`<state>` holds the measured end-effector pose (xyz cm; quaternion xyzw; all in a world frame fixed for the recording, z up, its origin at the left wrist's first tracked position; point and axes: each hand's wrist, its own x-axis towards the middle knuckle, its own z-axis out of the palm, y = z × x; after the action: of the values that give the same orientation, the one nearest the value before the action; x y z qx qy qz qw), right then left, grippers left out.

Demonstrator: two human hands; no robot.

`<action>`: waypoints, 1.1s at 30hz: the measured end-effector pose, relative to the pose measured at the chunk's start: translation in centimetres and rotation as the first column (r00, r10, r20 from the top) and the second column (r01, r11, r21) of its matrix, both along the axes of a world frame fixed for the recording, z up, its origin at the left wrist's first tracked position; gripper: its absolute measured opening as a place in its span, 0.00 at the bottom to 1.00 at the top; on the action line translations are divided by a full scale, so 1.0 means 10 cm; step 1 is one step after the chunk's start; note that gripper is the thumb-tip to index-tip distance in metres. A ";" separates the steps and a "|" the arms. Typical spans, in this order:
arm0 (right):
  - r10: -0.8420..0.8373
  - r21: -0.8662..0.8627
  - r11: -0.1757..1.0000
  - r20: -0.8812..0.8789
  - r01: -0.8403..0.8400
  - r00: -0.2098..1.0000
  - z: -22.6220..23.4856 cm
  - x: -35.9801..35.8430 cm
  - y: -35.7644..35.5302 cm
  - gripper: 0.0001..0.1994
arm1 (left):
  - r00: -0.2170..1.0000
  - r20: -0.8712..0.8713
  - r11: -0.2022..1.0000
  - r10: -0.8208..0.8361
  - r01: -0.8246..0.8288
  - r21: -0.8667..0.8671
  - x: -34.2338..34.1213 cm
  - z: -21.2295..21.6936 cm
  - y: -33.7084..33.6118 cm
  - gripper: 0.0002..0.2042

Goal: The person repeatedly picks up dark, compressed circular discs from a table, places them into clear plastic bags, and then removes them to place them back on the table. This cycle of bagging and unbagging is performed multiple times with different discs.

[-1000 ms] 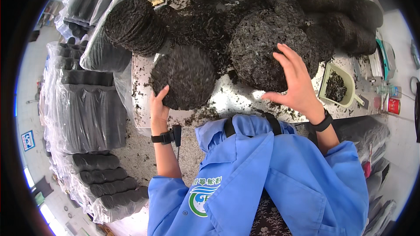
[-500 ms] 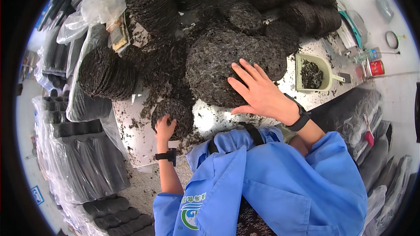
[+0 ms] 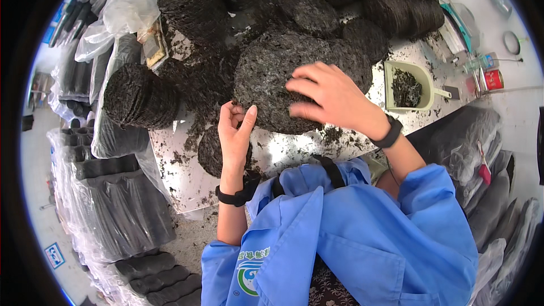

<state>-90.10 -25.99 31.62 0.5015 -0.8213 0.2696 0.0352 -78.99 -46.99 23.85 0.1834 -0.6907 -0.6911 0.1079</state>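
A large round dark cake of dried seaweed [image 3: 272, 73] lies on top of other dark rounds in the middle of the table. At its near left edge is my left hand [image 3: 235, 130], fingers curled and thumb over the rim, gripping the edge. My right hand [image 3: 334, 96] is over the right part of the cake, fingers bent and apart, with nothing visible in them; whether the fingertips touch the surface I cannot tell. A smaller seaweed round [image 3: 211, 153] lies beside my left wrist, partly hidden by it.
Seaweed stacks stand at the left [image 3: 136, 96] and far right [image 3: 402, 14]. A pale green dustpan [image 3: 432, 93] holding dark scraps sits on the white table [image 3: 277, 148], near a red can [image 3: 494, 79]. Plastic-wrapped seaweed rolls [image 3: 119, 204] are piled beside the table's left edge.
My left hand has left the smaller seaweed round and moved up and right to the large cake's edge. My right hand has gone from lying flat to bent fingers.
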 end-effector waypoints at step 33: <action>-0.782 0.298 0.447 -0.329 0.844 0.530 -1.35 -1.03 3.04 0.07 | 0.979 0.066 0.973 0.194 -0.183 -0.142 0.02 0.15 0.28 0.24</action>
<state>-100.37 4.38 18.08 0.0581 -0.9923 -0.0021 0.1096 -78.76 -44.23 25.36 0.2678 -0.7191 -0.6216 0.1575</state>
